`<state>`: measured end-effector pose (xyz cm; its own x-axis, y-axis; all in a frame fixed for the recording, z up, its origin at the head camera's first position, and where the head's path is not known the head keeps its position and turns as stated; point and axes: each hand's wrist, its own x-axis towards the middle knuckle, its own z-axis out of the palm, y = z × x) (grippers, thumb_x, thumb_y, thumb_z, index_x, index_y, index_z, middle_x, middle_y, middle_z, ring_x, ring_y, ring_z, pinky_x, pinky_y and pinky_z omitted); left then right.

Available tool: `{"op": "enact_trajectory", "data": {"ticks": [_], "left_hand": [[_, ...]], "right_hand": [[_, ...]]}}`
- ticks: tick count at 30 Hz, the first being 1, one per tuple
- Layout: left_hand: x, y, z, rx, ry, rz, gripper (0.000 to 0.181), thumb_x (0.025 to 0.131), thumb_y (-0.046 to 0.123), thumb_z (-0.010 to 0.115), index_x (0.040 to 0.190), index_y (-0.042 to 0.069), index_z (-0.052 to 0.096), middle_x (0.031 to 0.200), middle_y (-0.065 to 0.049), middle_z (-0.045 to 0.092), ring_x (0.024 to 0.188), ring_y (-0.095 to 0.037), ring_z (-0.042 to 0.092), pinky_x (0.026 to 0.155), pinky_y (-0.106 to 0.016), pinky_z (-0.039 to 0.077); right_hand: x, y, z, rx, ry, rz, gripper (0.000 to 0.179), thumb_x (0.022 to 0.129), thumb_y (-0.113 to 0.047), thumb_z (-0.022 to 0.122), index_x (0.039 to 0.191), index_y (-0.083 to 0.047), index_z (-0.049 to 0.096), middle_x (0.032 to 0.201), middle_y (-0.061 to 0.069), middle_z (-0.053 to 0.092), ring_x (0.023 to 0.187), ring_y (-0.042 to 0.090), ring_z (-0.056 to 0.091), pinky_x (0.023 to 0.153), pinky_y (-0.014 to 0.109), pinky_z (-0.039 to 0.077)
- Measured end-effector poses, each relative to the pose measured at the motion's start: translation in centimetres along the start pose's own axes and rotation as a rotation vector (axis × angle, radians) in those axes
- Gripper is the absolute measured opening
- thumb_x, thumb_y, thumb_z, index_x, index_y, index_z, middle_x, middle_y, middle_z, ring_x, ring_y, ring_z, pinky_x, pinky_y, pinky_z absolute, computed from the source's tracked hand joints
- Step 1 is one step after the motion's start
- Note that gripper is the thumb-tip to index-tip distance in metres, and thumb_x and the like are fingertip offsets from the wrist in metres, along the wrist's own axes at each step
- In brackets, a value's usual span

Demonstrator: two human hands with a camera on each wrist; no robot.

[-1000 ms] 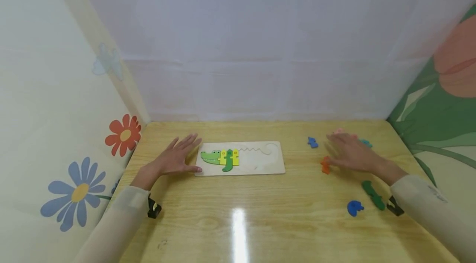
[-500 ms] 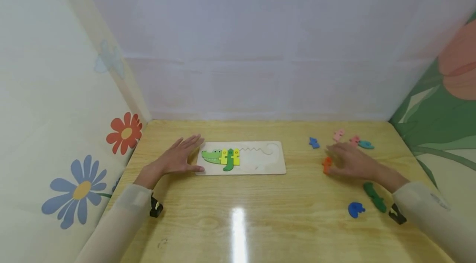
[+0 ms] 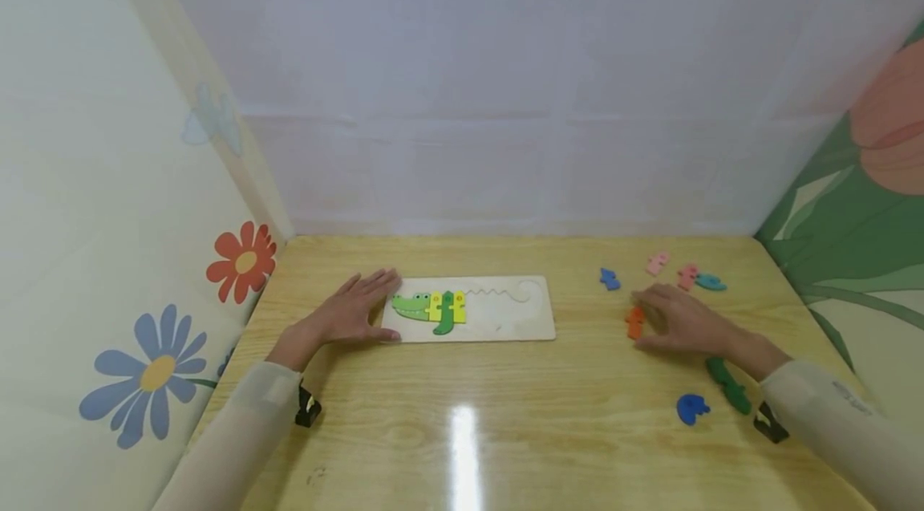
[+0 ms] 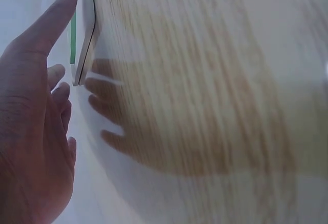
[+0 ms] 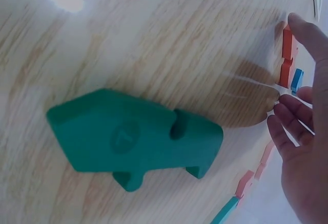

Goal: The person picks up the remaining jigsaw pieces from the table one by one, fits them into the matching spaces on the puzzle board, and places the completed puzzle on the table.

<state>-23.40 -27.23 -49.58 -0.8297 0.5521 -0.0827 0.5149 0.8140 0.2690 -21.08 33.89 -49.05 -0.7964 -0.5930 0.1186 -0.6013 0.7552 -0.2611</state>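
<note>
In the head view, the right hand (image 3: 686, 322) has drawn nearer and lower over the last second, baring the two pink pieces (image 3: 658, 262) and the teal piece (image 3: 711, 282) that it partly covered. Its thumb and fingers stand apart at either end of the orange piece (image 3: 634, 322), which lies on the table (image 3: 404, 415) right of the board (image 3: 505, 322); that suggests this piece is the one being singled out. The left hand (image 3: 354, 314) has barely shifted, its spread fingers and thumb at the board's left end, apparently steadying it.

In the left wrist view, the thumb reaches along the board's edge, well apart from the fingers.

In the right wrist view, the thumb tip meets one end of the orange piece; I cannot tell whether the fingers pinch it. The green piece (image 5: 133, 137) lies nearer that camera, untouched.
</note>
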Motion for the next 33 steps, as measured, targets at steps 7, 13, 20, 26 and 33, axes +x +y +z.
{"op": "enact_trajectory", "data": {"ticks": [7, 13, 20, 26, 33], "left_hand": [[0.08, -0.29, 0.35, 0.006, -0.015, -0.008, 0.107, 0.09, 0.064, 0.074, 0.166, 0.002, 0.03, 0.174, -0.018, 0.024, 0.161, -0.04, 0.022, 0.128, -0.066, 0.013], [0.06, -0.57, 0.57, 0.017, -0.023, -0.011, 0.107, 0.091, 0.063, 0.074, 0.167, 0.002, 0.029, 0.174, -0.017, 0.024, 0.161, -0.04, 0.022, 0.127, -0.065, 0.015], [-0.03, -0.44, 0.36, 0.005, -0.026, -0.01, 0.107, 0.092, 0.063, 0.073, 0.167, 0.002, 0.028, 0.174, -0.018, 0.025, 0.16, -0.039, 0.024, 0.125, -0.068, 0.018], [-0.06, -0.58, 0.59, -0.016, -0.022, -0.007, 0.106, 0.092, 0.062, 0.073, 0.166, 0.001, 0.028, 0.174, -0.019, 0.025, 0.16, -0.041, 0.024, 0.125, -0.069, 0.018], [-0.07, -0.68, 0.68, -0.024, -0.018, -0.008, 0.107, 0.092, 0.062, 0.074, 0.168, 0.004, 0.027, 0.174, -0.017, 0.024, 0.16, -0.039, 0.024, 0.125, -0.068, 0.017]], "right_hand": [[0.06, -0.33, 0.2, 0.026, -0.018, 0.04, 0.075, 0.082, -0.041, 0.092, 0.133, 0.008, 0.067, 0.124, 0.022, 0.067, 0.112, 0.039, 0.065, 0.095, 0.059, 0.056], [0.16, -0.49, 0.42, 0.017, -0.009, 0.06, 0.07, 0.08, -0.037, 0.094, 0.129, 0.007, 0.069, 0.119, 0.018, 0.068, 0.106, 0.034, 0.066, 0.092, 0.055, 0.057], [0.34, -0.49, 0.47, 0.024, -0.009, 0.071, 0.062, 0.08, -0.034, 0.094, 0.123, 0.004, 0.073, 0.113, 0.012, 0.069, 0.101, 0.028, 0.067, 0.089, 0.052, 0.058], [0.41, -0.32, 0.47, 0.036, -0.019, 0.066, 0.056, 0.08, -0.032, 0.094, 0.12, 0.003, 0.074, 0.11, 0.008, 0.07, 0.098, 0.023, 0.066, 0.086, 0.047, 0.059], [0.53, -0.33, 0.26, 0.052, -0.024, 0.065, 0.054, 0.081, -0.032, 0.093, 0.12, 0.001, 0.075, 0.111, 0.007, 0.07, 0.099, 0.022, 0.066, 0.085, 0.045, 0.059]]}}
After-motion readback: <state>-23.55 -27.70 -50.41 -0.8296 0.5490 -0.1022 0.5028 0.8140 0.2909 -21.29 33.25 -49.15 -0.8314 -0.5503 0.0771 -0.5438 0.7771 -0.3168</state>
